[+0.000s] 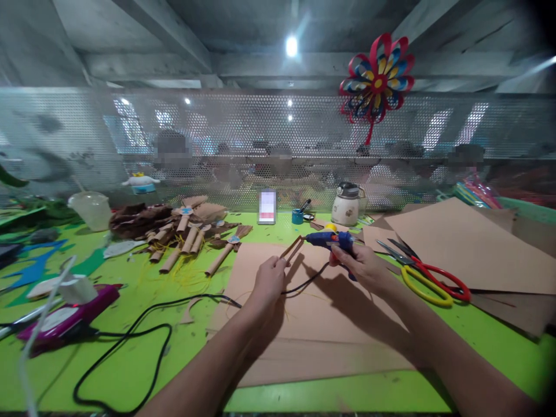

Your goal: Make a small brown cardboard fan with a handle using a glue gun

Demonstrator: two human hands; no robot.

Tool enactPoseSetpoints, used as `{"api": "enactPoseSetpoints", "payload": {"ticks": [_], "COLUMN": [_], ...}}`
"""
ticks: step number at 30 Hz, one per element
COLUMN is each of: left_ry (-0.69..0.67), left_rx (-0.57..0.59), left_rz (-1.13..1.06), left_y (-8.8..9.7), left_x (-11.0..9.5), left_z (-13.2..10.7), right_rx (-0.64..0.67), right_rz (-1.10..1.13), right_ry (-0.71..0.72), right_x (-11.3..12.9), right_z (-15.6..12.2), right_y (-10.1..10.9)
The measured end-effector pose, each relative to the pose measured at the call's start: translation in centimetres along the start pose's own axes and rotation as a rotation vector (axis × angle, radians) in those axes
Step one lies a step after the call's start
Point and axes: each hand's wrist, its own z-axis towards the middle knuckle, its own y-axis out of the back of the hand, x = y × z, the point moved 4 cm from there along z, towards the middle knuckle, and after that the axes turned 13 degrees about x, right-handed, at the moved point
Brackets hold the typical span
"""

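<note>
- At the centre of the frame, grips a blue plastic glue gun (328,238) in the right hand (358,265), fingers closed round the handle, probably for steady aim of the nozzle.
- Just left of centre, pinches a narrow brown folded strip (290,249), seemingly paper, between thumb and fingers of the left hand (270,279); holds it tilted up toward the nozzle, likely to leave that end free. Cannot tell whether touching or just beside the nozzle.
- Works above a large flat light-brown paper sheet (247,272), laid on the bright-green tabletop (121,365), perhaps as a clean surface.
- Trails a black cable (306,282) from the glue gun beneath the left forearm toward a purple power strip (73,315) at lower left, slack enough, presumably, for free movement.
- At right, has yellow-handled metal scissors (408,272) and red-handled metal scissors (423,266) overlapping beside stacked brown sheets (478,249), handles toward lower right, perhaps for easy reach.
- At left, has brown paper tubes with yellow strings (171,259) piled well apart from both hands, maybe to spare the middle.
</note>
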Motion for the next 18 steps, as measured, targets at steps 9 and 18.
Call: {"api": "enactPoseSetpoints", "payload": {"ticks": [9,18], "left_ry": [-0.002,0.05], "left_rx": [0.024,0.007], "left_rz": [0.053,0.108], "left_y": [0.5,0.5], "left_x": [1.2,0.8], "left_z": [0.9,1.0], "right_rx": [-0.013,-0.002], "right_rz": [-0.003,-0.023], "right_ry": [0.001,0.009], "right_x": [0.0,0.8], "right_z": [0.0,-0.3], "right_y": [0.1,0.0]}}
